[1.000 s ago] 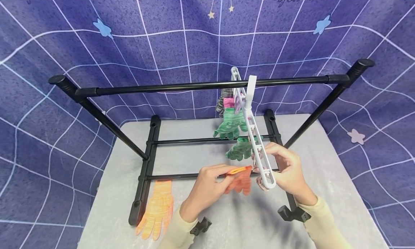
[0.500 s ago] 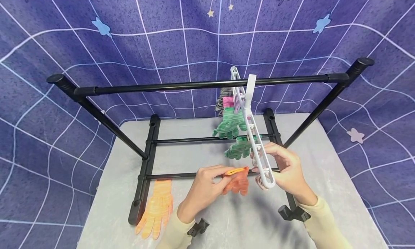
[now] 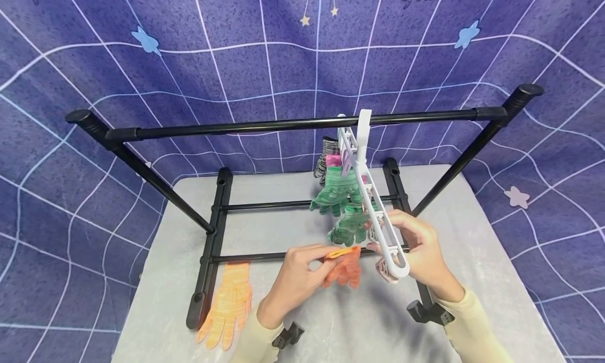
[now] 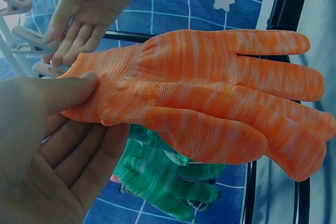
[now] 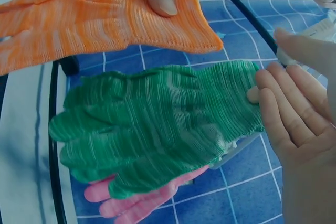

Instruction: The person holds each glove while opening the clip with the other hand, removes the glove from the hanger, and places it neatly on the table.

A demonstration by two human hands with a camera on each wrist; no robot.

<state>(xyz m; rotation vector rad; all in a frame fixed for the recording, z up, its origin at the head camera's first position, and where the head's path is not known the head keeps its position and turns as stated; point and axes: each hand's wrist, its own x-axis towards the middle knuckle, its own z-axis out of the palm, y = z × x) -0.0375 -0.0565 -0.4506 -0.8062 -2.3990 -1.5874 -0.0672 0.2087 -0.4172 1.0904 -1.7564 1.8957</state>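
My left hand (image 3: 300,273) pinches an orange knitted glove (image 4: 194,87) by its cuff, thumb on top; its fingers droop in the head view. Close to that cuff, my right hand (image 3: 420,247) is at the near end of a white clip hanger (image 3: 401,270). Thumb and fingers of this hand pinch a pale clip (image 4: 30,38) on it. Beyond the orange glove a green glove (image 5: 157,119) hangs from the hanger by its cuff. Another green glove (image 3: 337,189) with a pink cuff hangs farther back, and a dark grey striped glove (image 3: 325,158) behind that.
The hanger's hook (image 3: 363,132) sits over the black crossbar (image 3: 246,127) of a standing rack. A lighter orange glove (image 3: 228,300) lies on the grey table (image 3: 160,321), beside the rack's left foot (image 3: 208,268). A purple curtain (image 3: 189,90) with white lines hangs behind.
The hanger has tilted, its far end lower, and the hanging gloves have dropped slightly with it. My left hand and the orange glove have shifted a little left; the right hand stays near the clips.
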